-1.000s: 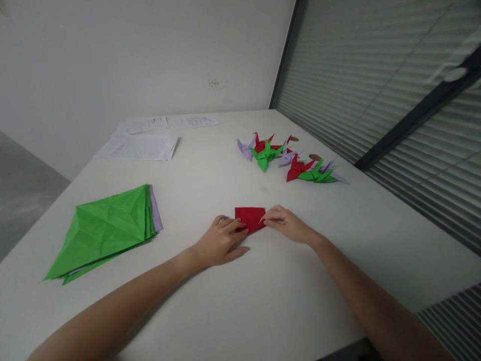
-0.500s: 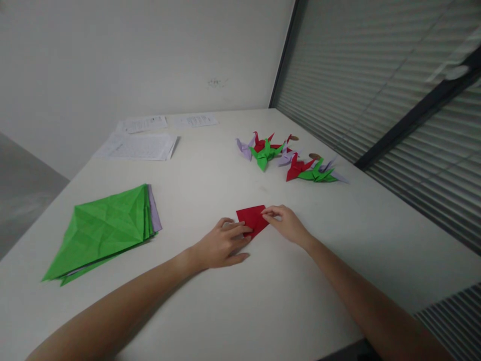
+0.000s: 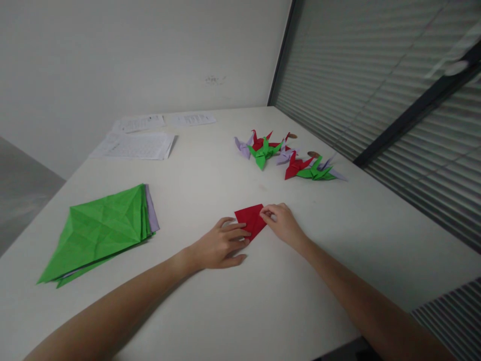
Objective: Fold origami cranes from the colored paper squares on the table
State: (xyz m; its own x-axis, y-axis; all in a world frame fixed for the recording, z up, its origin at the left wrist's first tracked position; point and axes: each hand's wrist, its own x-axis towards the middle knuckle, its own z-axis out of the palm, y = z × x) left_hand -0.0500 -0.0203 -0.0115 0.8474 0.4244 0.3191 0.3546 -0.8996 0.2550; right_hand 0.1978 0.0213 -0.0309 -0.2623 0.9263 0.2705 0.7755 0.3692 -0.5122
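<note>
A small folded red paper [image 3: 251,219] lies flat on the white table [image 3: 263,296] in front of me. My left hand [image 3: 220,244] rests on its left edge, fingers stretched out and pressing it down. My right hand [image 3: 282,222] is at the paper's right corner, with thumb and fingers pinched together on that corner. Both forearms reach in from the bottom of the view.
A stack of creased green and lilac paper sheets [image 3: 101,230] lies to the left. Several finished paper cranes [image 3: 285,155] in red, green and lilac sit at the back right. Printed white sheets [image 3: 135,145] lie at the far left. Window blinds [image 3: 394,90] run along the right.
My right hand has slid a little left along the red paper's right corner and its fingers have pinched closer. The left hand stays pressed on the paper.
</note>
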